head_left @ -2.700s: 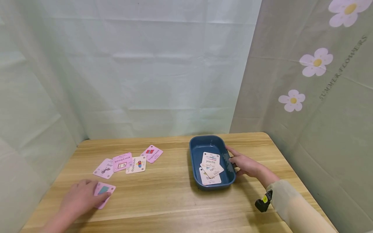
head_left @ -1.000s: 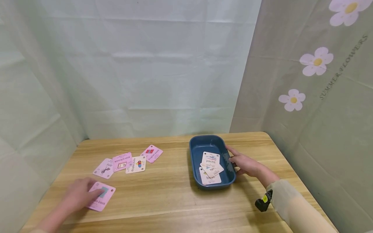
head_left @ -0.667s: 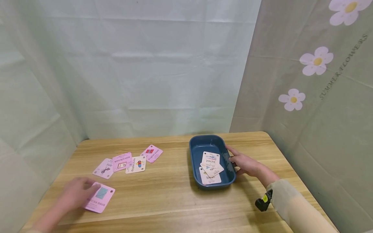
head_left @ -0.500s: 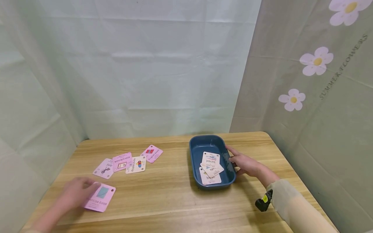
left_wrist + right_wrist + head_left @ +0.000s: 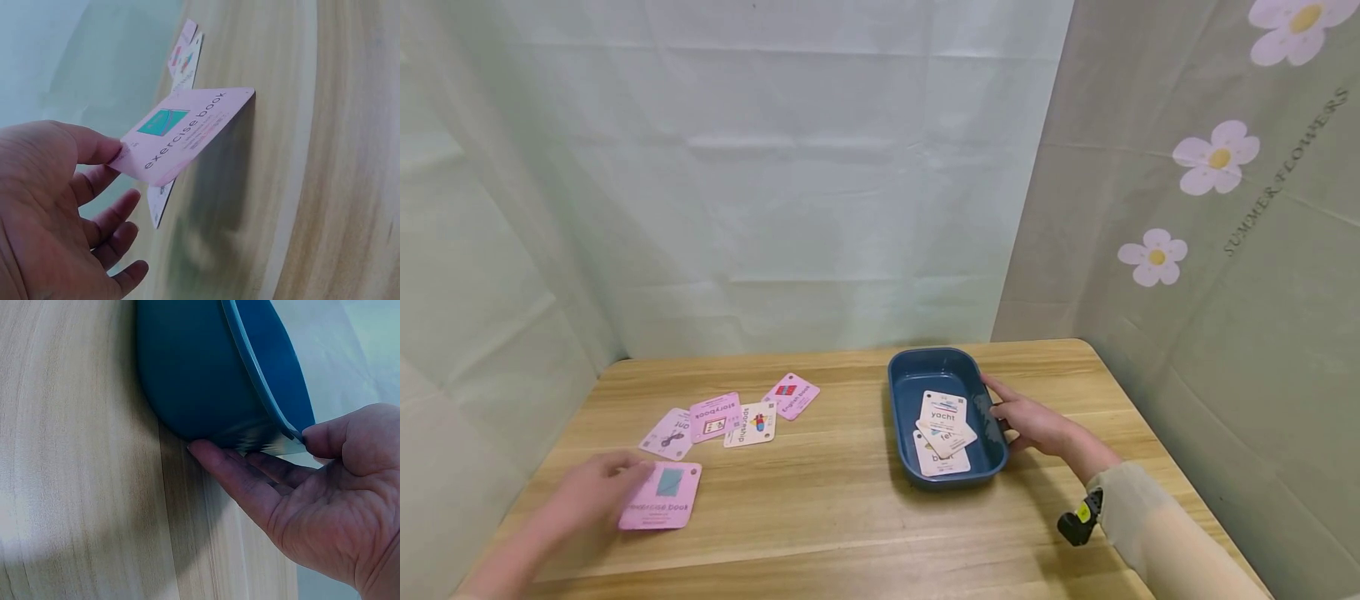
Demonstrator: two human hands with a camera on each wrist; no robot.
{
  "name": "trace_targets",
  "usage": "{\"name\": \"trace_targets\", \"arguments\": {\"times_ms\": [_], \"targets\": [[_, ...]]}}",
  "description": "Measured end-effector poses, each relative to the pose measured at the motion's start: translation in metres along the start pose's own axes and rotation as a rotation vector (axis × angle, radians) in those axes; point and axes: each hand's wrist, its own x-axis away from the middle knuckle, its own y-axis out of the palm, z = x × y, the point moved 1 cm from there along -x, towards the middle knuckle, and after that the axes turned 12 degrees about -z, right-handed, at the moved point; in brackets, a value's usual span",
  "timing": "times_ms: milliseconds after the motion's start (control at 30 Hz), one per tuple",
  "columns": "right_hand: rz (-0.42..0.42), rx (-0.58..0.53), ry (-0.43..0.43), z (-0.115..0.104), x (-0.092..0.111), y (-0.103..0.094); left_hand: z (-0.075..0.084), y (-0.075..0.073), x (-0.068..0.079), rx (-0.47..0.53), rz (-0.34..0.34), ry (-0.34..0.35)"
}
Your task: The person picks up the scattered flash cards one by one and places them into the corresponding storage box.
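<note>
My left hand (image 5: 587, 492) pinches a pink "exercise book" flash card (image 5: 181, 128) by one edge between thumb and forefinger. In the left wrist view the card is raised and tilted, with its shadow on the table and the other fingers loosely bent below. My right hand (image 5: 325, 494) holds the side of a blue tray (image 5: 901, 417), thumb at the rim and fingers against the outer wall. Inside the tray lie a "yacht" card (image 5: 943, 408), a partly covered card (image 5: 958, 439) under it, and another white card (image 5: 942, 462).
Beyond the left hand, on the wooden table (image 5: 820, 517), lie an "ant" card (image 5: 666, 435), a "storybook" card (image 5: 711, 414), a "spaceship" card (image 5: 752, 427) and an "English book" card (image 5: 793, 395). Some overlap. Pale curtains (image 5: 805, 183) enclose the table's back and sides.
The left hand has taken up the exercise book card, which was flat under its fingers, and turned it so the printed word shows. The right hand and tray have stayed put.
</note>
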Motion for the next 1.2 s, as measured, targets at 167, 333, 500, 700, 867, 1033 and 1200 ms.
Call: {"name": "trace_targets", "arguments": {"times_ms": [167,333,500,700,867,1033,1200], "targets": [[-0.004,0.002,0.001,0.0,0.0,0.0,0.004,-0.004,0.002,0.007,-0.002,0.011],[-0.009,0.0,0.002,0.0,0.0,0.0,0.008,-0.006,0.003,0.019,0.037,0.044],[0.0,-0.002,0.002,0.0,0.001,0.0,0.019,-0.009,0.004,0.061,0.075,0.085],[0.005,-0.006,0.002,0.0,0.0,0.0,0.036,-0.015,0.004,0.075,0.144,0.115],[0.007,-0.011,0.003,0.001,-0.001,-0.001,0.046,-0.019,0.003,0.062,0.197,0.142],[0.003,-0.006,0.001,0.001,-0.001,0.0,0.052,-0.022,0.002,0.053,0.247,0.176],[-0.007,0.007,-0.001,0.0,0.0,0.0,0.061,-0.026,0.0,0.05,0.287,0.242]]}}
